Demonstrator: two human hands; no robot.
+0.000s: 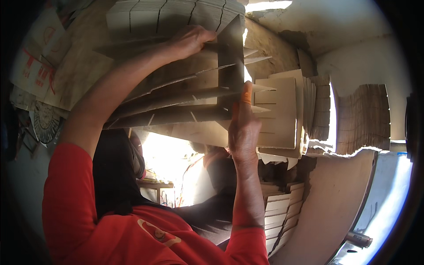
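Several long slotted cardboard strips (172, 115) stand on edge in front of me, fanning out toward the left. A darker cardboard strip (230, 57) crosses their right ends, and their tips poke out beyond it. My left hand (191, 42) is closed at the far strip, near the crosspiece; its fingertips are partly hidden. My right hand (244, 130) grips the near end of the crosspiece, with an orange covering (246, 93) on one raised finger. Which slots are fully seated I cannot tell.
A big stack of slotted cardboard (172, 17) lies at the far side. Flat sheets (278, 112) and upright bundles (363, 117) stand to the right, with more cardboard pieces (282, 212) below. A metal can (358, 239) sits lower right; a round fan-like grille (46, 123) is at left.
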